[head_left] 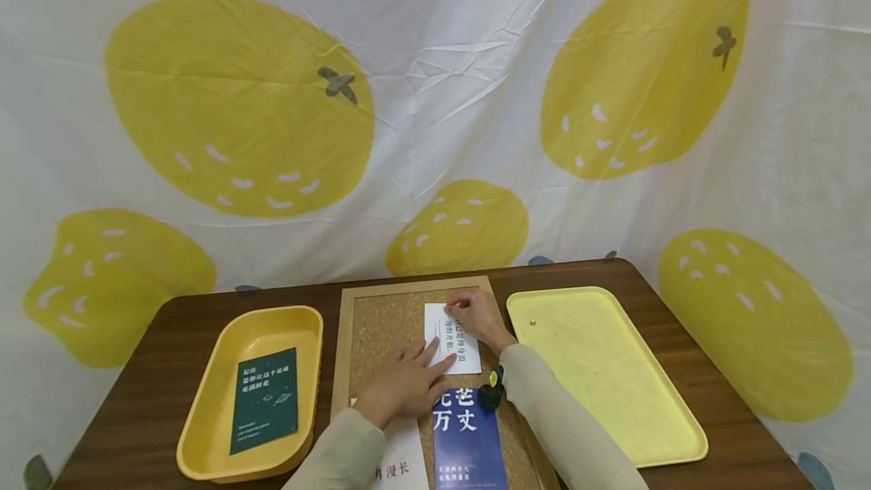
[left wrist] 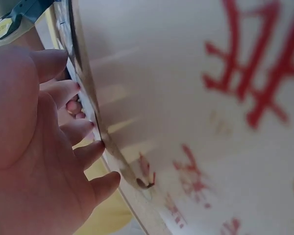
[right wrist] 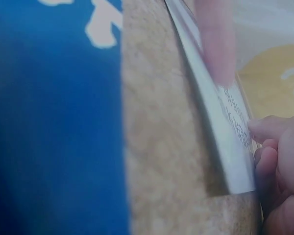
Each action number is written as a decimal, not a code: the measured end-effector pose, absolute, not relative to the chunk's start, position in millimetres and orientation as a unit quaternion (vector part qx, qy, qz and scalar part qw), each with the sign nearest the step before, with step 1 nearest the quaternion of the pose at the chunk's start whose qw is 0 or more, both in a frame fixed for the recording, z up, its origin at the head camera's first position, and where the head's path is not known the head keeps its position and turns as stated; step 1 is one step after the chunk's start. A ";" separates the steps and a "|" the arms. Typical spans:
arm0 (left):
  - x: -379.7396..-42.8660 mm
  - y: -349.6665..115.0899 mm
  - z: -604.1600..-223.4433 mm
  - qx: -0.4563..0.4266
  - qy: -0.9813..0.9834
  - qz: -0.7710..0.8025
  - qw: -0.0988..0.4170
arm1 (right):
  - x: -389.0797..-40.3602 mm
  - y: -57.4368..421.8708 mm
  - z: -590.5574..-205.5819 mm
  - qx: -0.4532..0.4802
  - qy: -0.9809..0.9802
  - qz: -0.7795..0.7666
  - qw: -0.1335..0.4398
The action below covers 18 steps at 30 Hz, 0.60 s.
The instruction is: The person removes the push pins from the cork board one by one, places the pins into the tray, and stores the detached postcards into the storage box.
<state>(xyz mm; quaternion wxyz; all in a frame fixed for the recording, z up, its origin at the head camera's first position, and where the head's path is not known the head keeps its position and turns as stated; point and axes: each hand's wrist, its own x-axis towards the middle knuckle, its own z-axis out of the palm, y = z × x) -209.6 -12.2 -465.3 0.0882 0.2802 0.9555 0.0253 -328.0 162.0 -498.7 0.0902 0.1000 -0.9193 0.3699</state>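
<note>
A white card (head_left: 438, 361) with dark writing lies on a wood-framed corkboard (head_left: 388, 316); its near edge stands slightly off the cork in the right wrist view. My left hand (head_left: 406, 384) touches its lower left part with spread, fairly straight fingertips. At the far end of the card, my right hand (head_left: 479, 317) has its fingers bent, thumb and fingertips close together; anything between them is hidden. Nearer me on the board are a blue card (head_left: 469, 441) and a white card with red writing (left wrist: 220, 142), which has a small thumbtack (left wrist: 145, 184) near its edge.
Left of the board stands a deep yellow tray (head_left: 197, 429) with a dark green card (head_left: 265, 399) in it. A flat pale yellow tray (head_left: 599, 369) lies to the right, with a small metal tack (head_left: 533, 323) on it. Behind the table (head_left: 136, 399) hangs a lemon-print cloth (head_left: 463, 97).
</note>
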 end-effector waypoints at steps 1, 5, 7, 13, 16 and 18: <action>-209.3 -11.6 -465.5 0.278 0.956 0.023 0.090 | -328.5 161.6 -498.8 0.100 -0.920 0.367 0.090; -207.4 -9.8 -465.0 0.268 0.958 0.028 0.102 | -329.0 160.8 -498.3 0.097 -0.921 0.368 0.080; -206.9 -8.7 -464.9 0.262 0.958 0.037 0.110 | -329.6 160.4 -497.8 0.098 -0.922 0.368 0.076; -207.4 -6.9 -466.3 0.255 0.959 0.045 0.118 | -330.5 159.5 -496.0 0.102 -0.923 0.365 0.065; -207.9 -6.7 -465.9 0.257 0.958 0.046 0.116 | -330.9 159.0 -495.2 0.100 -0.924 0.363 0.059; -208.3 -6.5 -465.5 0.257 0.958 0.049 0.117 | -331.3 159.1 -495.0 0.097 -0.924 0.365 0.056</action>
